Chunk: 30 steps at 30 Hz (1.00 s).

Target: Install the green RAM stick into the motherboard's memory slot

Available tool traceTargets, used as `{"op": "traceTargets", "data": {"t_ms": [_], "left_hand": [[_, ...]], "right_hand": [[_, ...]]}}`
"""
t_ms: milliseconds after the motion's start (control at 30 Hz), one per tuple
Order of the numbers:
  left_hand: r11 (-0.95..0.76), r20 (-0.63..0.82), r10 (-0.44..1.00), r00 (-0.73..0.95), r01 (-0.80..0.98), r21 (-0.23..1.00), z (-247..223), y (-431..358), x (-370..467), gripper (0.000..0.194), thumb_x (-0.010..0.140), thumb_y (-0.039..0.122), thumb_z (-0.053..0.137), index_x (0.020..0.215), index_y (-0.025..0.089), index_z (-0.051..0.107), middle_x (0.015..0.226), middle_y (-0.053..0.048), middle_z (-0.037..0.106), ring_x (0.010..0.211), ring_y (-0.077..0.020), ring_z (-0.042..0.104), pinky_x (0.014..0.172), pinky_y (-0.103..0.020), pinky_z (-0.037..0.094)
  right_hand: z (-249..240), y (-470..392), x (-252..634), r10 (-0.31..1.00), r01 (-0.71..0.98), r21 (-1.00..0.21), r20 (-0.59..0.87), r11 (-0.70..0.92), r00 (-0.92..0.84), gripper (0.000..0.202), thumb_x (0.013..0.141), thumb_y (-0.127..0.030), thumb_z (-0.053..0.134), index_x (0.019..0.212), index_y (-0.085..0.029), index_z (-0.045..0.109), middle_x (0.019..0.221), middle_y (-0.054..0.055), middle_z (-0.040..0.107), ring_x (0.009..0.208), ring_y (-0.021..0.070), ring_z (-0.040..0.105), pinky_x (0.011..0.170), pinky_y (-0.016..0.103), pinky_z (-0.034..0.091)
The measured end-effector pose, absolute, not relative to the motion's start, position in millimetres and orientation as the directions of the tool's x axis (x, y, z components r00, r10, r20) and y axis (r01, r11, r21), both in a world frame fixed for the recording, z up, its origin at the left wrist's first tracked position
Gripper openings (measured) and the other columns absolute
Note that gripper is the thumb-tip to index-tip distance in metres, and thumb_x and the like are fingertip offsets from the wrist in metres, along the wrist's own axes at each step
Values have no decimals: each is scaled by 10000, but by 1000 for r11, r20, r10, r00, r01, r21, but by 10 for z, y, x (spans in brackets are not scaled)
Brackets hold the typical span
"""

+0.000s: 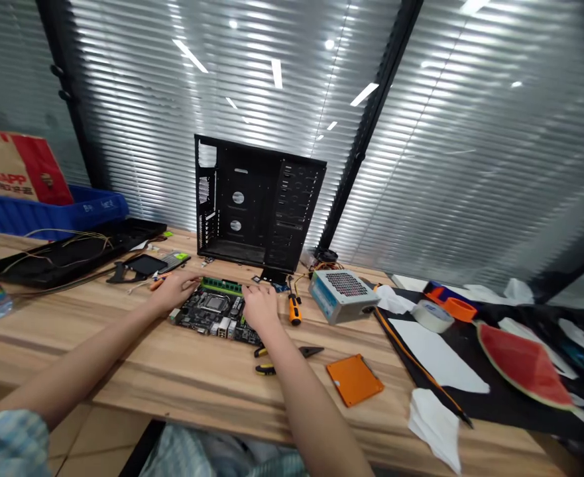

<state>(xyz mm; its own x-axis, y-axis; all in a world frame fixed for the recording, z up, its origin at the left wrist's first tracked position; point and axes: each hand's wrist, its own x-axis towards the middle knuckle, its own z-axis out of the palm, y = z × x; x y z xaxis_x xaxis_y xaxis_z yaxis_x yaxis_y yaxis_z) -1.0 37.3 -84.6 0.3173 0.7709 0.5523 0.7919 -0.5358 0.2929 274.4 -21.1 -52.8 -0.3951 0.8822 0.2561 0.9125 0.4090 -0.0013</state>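
Note:
A black motherboard (215,305) lies flat on the wooden table, its port side facing me. Green memory sticks (222,285) run along its far edge. My left hand (177,290) is at the board's far left corner, thumb and fingers closed at the left end of the sticks. At their right end is my right hand (260,306), its fingers bent down over the board's right side. Whether either hand pinches a stick or the board edge is too small to tell. Black-and-yellow pliers (266,368) lie partly under my right forearm.
Behind the board stands an open black computer case (256,205). To the right are an orange screwdriver (294,310), a power supply (344,293), an orange drive (354,379), tape (431,316) and papers. A blue bin (87,211) and black panel (122,233) are at left.

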Motion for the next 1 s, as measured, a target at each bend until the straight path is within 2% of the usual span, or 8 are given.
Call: {"op": "traceTargets", "data": {"t_ms": [200,333,533,600,800,1000], "left_hand": [[-531,555,775,303,788,311,-844,369,22,438,825,451,440,1054,169,685,1012,-101,724,945,-251,658,877,-360,492],[-531,539,782,314,788,312,-874,395,4,440,855,446,425,1110,175,660,1030,-98,718,956,-239,655,879,-347,491],[-593,555,735,390,766,246,-908,387,-19,419,886,382,422,1162,144,629,1051,-115,702,1005,-249,632,927,-368,465],[-598,565,723,398,770,223,-913,386,-21,416,896,368,414,1182,145,619,1116,-121,681,1061,-254,609,951,-377,451],[-584,532,741,409,784,211,-938,404,-34,423,909,368,387,1163,138,635,1086,-131,687,1040,-253,616,943,-385,456],[-568,516,763,389,785,247,-921,388,-15,417,888,379,425,1166,152,636,1119,-119,678,1089,-263,594,977,-392,433]], "right_hand": [[-521,-202,2777,896,928,4,257,374,-362,444,844,-168,423,1273,-240,513,1213,96,641,1121,220,539,903,395,303],[-519,-190,2785,895,927,-20,271,374,-355,421,827,-149,430,1223,-227,552,1206,89,646,1114,224,549,887,389,319],[-564,-200,2767,895,925,-57,280,376,-347,535,831,-153,430,1365,-194,449,1286,119,600,1146,234,532,920,391,317],[-579,-198,2764,900,927,-81,283,365,-330,552,832,-139,424,1382,-188,430,1307,124,585,1168,226,518,931,385,312],[-577,-195,2761,906,924,-115,274,365,-324,490,828,-128,426,1305,-201,516,1283,109,602,1135,234,535,905,383,328],[-586,-205,2764,916,933,-103,252,346,-312,467,858,-154,400,1310,-214,504,1312,103,578,1141,227,528,919,382,341]]}}
